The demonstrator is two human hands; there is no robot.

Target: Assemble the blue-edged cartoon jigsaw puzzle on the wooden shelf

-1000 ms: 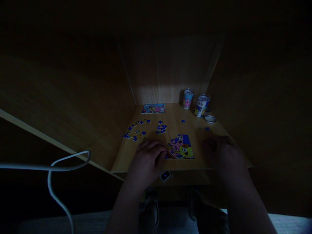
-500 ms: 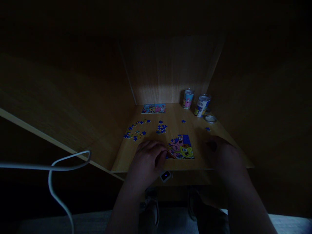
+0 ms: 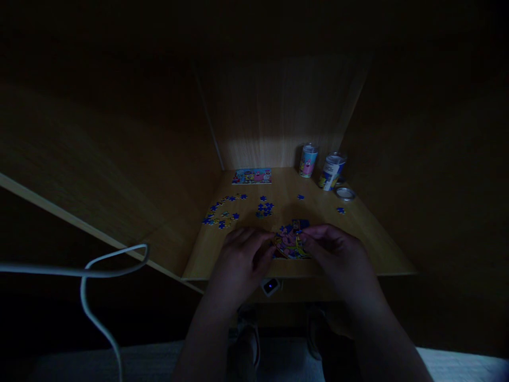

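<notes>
A partly built cartoon jigsaw puzzle point(image 3: 290, 240) lies near the front edge of a wooden desk point(image 3: 369, 239). My left hand point(image 3: 244, 257) rests at its left edge with the fingers curled, the fingertips touching the puzzle. My right hand point(image 3: 334, 252) lies over the puzzle's right part, fingers bent down onto it and hiding that side. Whether either hand pinches a piece is too dark to tell. Loose blue pieces point(image 3: 220, 215) lie scattered to the left, with another small cluster of pieces point(image 3: 263, 208) behind the puzzle.
A printed picture card point(image 3: 252, 176) lies at the back. Two printed cans point(image 3: 309, 161) point(image 3: 331, 171) and a round lid point(image 3: 344, 193) stand at the back right. Wooden walls enclose the desk. A white cable point(image 3: 99, 265) loops at the left. The scene is very dark.
My right hand has moved left from the desk's right side onto the right part of the puzzle. My left hand has stayed at the puzzle's left edge.
</notes>
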